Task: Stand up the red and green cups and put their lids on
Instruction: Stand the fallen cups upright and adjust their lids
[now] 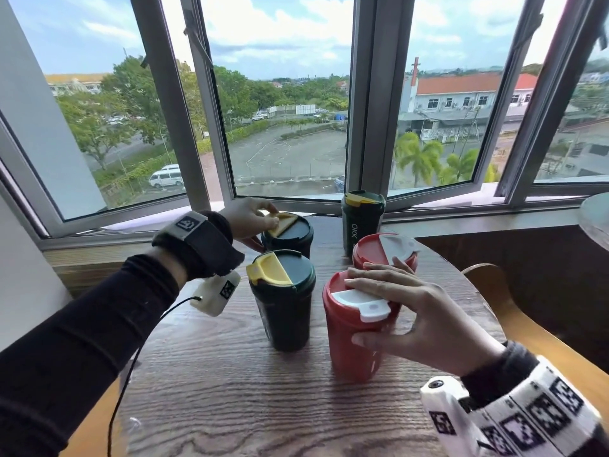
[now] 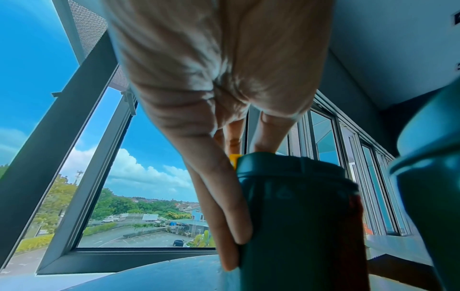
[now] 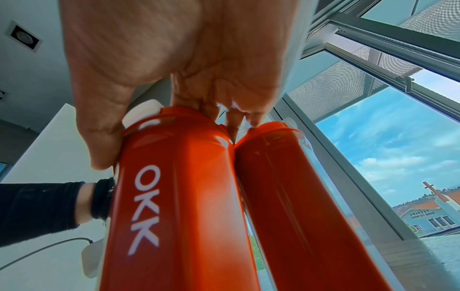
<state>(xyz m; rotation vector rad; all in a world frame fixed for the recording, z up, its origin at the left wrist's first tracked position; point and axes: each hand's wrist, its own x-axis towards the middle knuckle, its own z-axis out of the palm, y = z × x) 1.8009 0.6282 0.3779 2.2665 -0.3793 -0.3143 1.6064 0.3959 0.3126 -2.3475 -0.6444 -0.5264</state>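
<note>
Five cups stand upright on the wooden table (image 1: pixel 230 400), all with lids on. My left hand (image 1: pixel 260 225) reaches to the back-left green cup (image 1: pixel 296 240); its fingers pinch the lid's yellow flap (image 1: pixel 283 222) and the thumb lies down the cup's side (image 2: pixel 298 216). My right hand (image 1: pixel 385 291) covers the near red cup (image 1: pixel 356 344). Its fingers lie across the red lid beside the white flap (image 1: pixel 359 301), and the thumb presses the cup's side (image 3: pixel 174 196). The second red cup (image 1: pixel 375 250) touches it behind. A green cup (image 1: pixel 283 311) stands between my hands, and another green cup (image 1: pixel 361 225) stands by the window.
Open window frames (image 1: pixel 211 133) and a sill run along the table's far edge. A wooden chair (image 1: pixel 527 328) curves round the right side. A round grey object (image 1: pixel 596 219) sits at the far right. A black cable (image 1: pixel 131 367) hangs from my left wrist camera.
</note>
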